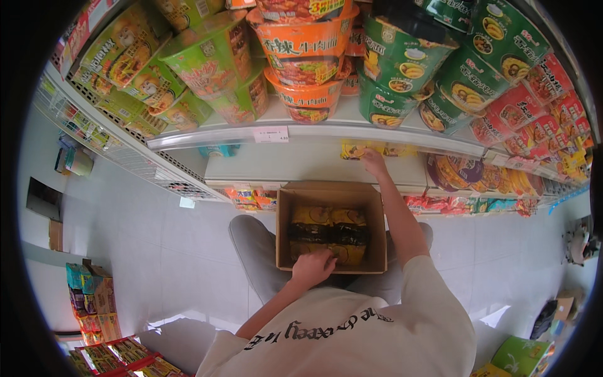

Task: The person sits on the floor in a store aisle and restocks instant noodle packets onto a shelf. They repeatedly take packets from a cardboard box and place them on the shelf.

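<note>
An open cardboard box (375,245) stands between my knees, against the shelf front. Inside lie several yellow packets (347,217) with dark, shiny middles. My left hand (314,266) is over the box's near edge, its curled fingers on a yellow packet at the near end; its fingertips are partly hidden. My right hand (374,161) reaches past the box onto the lower shelf, closed on a yellow packet (353,149) near the back. Another yellow packet (400,150) lies just right of it, partly under the upper shelf's edge.
Above, the upper shelf (339,116) holds green, orange and dark green noodle cups (308,50). Round purple-and-yellow packages (468,171) sit right on the lower shelf, a teal packet (218,151) left. Colourful packets (251,198) line the bottom level. Stacked goods (94,301) stand at left on the floor.
</note>
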`<control>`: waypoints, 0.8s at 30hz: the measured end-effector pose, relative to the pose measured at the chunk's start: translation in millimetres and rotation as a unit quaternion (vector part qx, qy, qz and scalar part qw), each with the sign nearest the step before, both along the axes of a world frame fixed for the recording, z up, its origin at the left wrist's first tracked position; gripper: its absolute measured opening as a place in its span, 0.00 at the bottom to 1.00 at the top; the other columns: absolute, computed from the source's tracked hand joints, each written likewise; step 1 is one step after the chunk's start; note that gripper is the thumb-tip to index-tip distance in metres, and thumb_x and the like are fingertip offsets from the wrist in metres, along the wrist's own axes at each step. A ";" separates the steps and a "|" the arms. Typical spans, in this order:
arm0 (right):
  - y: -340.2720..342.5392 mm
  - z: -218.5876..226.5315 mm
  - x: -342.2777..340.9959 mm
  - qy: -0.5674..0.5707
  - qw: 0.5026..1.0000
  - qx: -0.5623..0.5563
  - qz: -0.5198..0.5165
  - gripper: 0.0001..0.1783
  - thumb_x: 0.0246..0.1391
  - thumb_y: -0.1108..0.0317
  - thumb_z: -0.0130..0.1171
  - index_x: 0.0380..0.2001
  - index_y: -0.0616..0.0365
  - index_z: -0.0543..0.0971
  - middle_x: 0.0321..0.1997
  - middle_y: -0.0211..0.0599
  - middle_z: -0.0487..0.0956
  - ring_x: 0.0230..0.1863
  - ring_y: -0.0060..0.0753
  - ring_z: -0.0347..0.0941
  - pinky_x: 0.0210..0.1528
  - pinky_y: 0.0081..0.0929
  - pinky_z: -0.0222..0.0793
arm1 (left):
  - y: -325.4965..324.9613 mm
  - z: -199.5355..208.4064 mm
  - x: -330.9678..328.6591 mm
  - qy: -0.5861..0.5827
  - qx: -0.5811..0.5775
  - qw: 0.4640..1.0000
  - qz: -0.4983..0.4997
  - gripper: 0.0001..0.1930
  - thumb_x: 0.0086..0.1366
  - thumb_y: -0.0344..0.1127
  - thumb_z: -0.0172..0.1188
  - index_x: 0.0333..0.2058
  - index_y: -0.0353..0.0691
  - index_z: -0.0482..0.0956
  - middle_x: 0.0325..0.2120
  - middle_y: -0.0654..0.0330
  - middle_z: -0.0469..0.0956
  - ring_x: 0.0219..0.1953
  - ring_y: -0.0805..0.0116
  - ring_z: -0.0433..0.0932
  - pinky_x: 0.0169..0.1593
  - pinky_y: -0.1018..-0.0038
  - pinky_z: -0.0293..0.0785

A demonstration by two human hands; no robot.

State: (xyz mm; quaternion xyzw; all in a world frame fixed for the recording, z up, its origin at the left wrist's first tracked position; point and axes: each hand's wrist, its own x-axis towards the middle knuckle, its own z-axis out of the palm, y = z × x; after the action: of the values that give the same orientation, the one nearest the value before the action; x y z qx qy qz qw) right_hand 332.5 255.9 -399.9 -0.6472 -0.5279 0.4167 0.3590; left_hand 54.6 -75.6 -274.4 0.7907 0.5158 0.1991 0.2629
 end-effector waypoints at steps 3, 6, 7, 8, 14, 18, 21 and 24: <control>-15.2 34.0 -22.5 0.008 0.999 -0.024 0.038 0.28 0.50 0.67 0.62 0.57 0.59 0.74 0.44 0.38 0.82 0.39 0.29 0.78 0.37 0.27 0.75 | -3.4 -0.2 -2.7 0.025 0.033 0.999 0.012 0.08 0.62 0.40 0.63 0.32 0.43 0.79 0.25 0.58 0.81 0.26 0.54 0.82 0.29 0.61 0.79; -39.0 60.6 -23.5 -0.022 0.996 0.074 0.052 0.28 0.52 0.69 0.62 0.58 0.61 0.74 0.53 0.43 0.81 0.50 0.32 0.78 0.48 0.30 0.75 | -0.7 1.3 0.3 0.043 0.011 0.999 -0.003 0.08 0.62 0.39 0.63 0.33 0.43 0.79 0.25 0.58 0.82 0.26 0.54 0.82 0.29 0.61 0.79; -49.1 68.1 -28.0 -0.028 0.989 0.132 0.064 0.28 0.53 0.70 0.62 0.59 0.61 0.74 0.55 0.45 0.80 0.53 0.33 0.78 0.52 0.32 0.74 | -1.5 1.7 1.0 0.049 0.001 0.999 -0.001 0.08 0.62 0.39 0.63 0.33 0.43 0.80 0.26 0.58 0.82 0.27 0.54 0.82 0.29 0.60 0.79; -68.3 72.5 -31.9 0.021 0.986 0.147 0.070 0.26 0.55 0.70 0.61 0.58 0.61 0.74 0.53 0.44 0.81 0.52 0.32 0.79 0.51 0.31 0.75 | -0.8 2.4 1.9 0.055 -0.009 0.998 -0.001 0.08 0.62 0.39 0.63 0.34 0.43 0.80 0.27 0.58 0.83 0.27 0.53 0.82 0.30 0.60 0.80; -260.9 113.0 -77.8 0.167 0.971 0.084 0.149 0.12 0.61 0.72 0.59 0.48 0.60 0.78 0.37 0.37 0.84 0.39 0.26 0.82 0.44 0.25 0.77 | 12.4 2.4 -5.2 -0.017 -0.094 0.995 -0.003 0.11 0.61 0.40 0.62 0.39 0.41 0.81 0.33 0.50 0.83 0.36 0.47 0.83 0.40 0.56 0.79; -321.3 125.7 -93.9 0.109 0.977 -0.010 0.181 0.12 0.59 0.69 0.60 0.46 0.60 0.79 0.35 0.43 0.85 0.37 0.38 0.84 0.41 0.32 0.78 | 59.1 -27.2 -10.2 0.051 -0.053 0.996 -0.053 0.18 0.59 0.43 0.63 0.43 0.38 0.79 0.38 0.45 0.81 0.44 0.43 0.80 0.47 0.53 0.77; -331.4 121.7 -103.3 -0.025 0.979 0.055 0.195 0.12 0.57 0.69 0.59 0.44 0.59 0.79 0.36 0.45 0.84 0.38 0.47 0.82 0.41 0.38 0.77 | 98.8 -68.4 -14.2 0.148 -0.034 0.987 -0.056 0.30 0.52 0.42 0.70 0.52 0.36 0.74 0.53 0.44 0.75 0.53 0.44 0.77 0.52 0.55 0.76; -332.9 116.4 -105.2 -0.076 0.974 0.083 0.195 0.11 0.56 0.68 0.58 0.42 0.58 0.79 0.37 0.45 0.84 0.39 0.51 0.81 0.41 0.43 0.77 | 127.7 -86.7 -21.2 0.236 -0.076 0.963 -0.108 0.50 0.45 0.50 0.76 0.65 0.39 0.61 0.60 0.42 0.68 0.61 0.43 0.70 0.59 0.51 0.71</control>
State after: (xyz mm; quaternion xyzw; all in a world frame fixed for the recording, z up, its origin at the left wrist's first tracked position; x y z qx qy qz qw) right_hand 227.3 -77.0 -283.5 -0.5298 -0.7024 0.3824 0.2824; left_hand 33.4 52.1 -361.1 0.8442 0.4880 -0.0624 0.2130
